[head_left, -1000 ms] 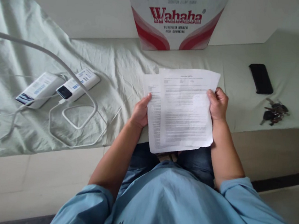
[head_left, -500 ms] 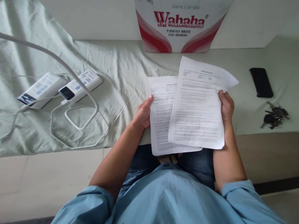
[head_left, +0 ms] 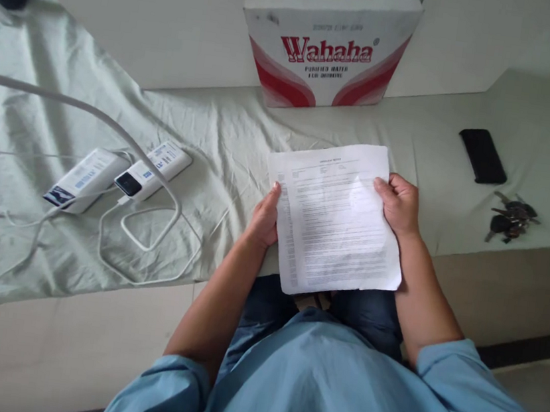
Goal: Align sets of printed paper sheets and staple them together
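The papers (head_left: 336,217) are sitting between the two hands, held out over the person's lap and over the front edge of the sheet (head_left: 214,132), printed side up, with the long axis running away from the body and leaning a little to the left at the top. The left hand (head_left: 264,221) is gripping the left edge about halfway up, thumb lying on the printed face and the fingers tucked under, out of sight. The right hand (head_left: 398,204) is pinching the right edge higher up, nearer the far corner, thumb on top and knuckles curled around the margin. So the stack is lying inward from each hand — to the right of the left one, to the left of the right one — and both are touching it, neither nearer than the other. Whether it is one leaf or several squared together I cannot tell from here; only one face is showing. Beyond the top edge a box (head_left: 329,42) is standing upright against the wall, well apart from the pages. Off to the right a phone (head_left: 482,156) is lying flat with keys (head_left: 509,218) just beside it — closer to the right hand. To the left, two power banks (head_left: 118,173) are resting side by side among a cable (head_left: 146,230).
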Demonstrator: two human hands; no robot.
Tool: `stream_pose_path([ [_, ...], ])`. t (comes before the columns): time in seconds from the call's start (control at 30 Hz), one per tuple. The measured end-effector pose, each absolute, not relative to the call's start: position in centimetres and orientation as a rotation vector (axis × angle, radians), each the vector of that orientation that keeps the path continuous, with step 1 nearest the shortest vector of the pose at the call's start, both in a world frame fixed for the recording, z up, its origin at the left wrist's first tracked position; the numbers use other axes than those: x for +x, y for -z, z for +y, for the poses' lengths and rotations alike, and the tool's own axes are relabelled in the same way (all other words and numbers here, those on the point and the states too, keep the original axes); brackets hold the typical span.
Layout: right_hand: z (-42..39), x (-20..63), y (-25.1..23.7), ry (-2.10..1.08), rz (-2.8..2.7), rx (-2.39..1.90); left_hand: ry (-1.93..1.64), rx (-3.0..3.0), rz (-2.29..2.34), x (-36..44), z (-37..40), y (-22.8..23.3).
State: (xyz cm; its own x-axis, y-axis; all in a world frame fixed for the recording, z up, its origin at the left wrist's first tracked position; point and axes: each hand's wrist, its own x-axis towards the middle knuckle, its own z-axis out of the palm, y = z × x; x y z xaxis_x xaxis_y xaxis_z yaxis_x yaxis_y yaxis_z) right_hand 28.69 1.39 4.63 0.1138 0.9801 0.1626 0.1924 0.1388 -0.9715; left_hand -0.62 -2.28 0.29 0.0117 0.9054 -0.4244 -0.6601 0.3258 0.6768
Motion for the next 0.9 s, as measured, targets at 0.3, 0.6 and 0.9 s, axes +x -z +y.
stream_pose_path([
  [0.3,1.0,26.8,-5.6,-0.851,-1.369,-1.298,-1.282,0.29,0.969,-0.1,-2.3,-1.1],
  [0.6,1.2,26.3,-5.5,-0.867,-1.362,-1.303,-1.331,0.286,1.02,-0.3,-2.2,-0.7],
  [0.9,0.7,27.4,-5.6,-0.861,-1.368,-1.362,-1.315,0.284,1.056,-0.4,-2.4,-0.4],
])
